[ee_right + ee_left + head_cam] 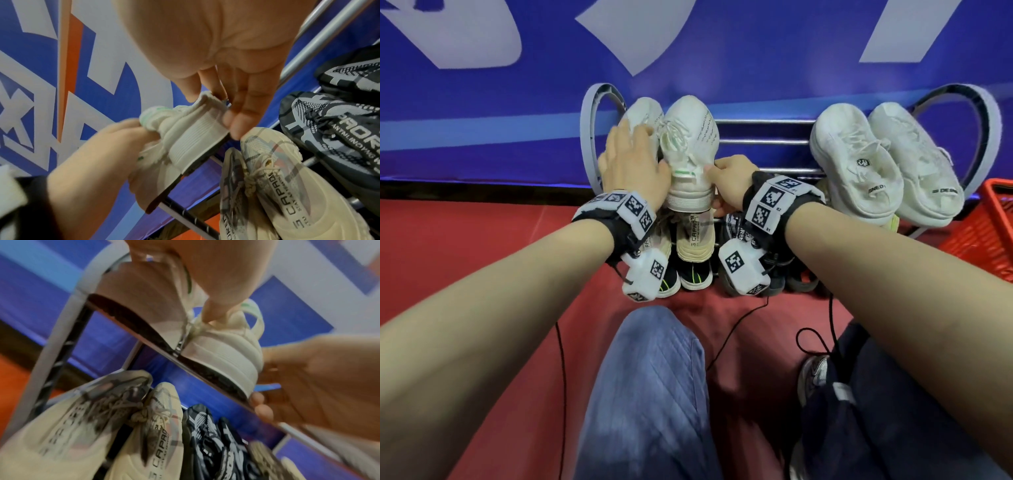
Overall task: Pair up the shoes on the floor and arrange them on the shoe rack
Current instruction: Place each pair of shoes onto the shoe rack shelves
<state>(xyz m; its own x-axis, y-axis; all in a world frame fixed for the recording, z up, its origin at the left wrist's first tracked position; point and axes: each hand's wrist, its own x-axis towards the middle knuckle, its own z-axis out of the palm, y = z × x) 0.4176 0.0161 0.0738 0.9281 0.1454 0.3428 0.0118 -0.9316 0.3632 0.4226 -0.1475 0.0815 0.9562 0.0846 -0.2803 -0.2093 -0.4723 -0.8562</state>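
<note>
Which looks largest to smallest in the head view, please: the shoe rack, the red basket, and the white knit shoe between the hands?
1. Grey metal shoe rack.
2. Red plastic basket, cut off by the frame, so unsure.
3. White knit shoe, possibly similar to the basket's visible part.

Two white knit shoes (688, 150) stand side by side at the left end of the rack's (763, 142) top tier, toes to the wall. A chunkier white pair (883, 164) lies at the right end. Below sit a cream pair (144, 431) and a grey-black pair (337, 129).
</note>
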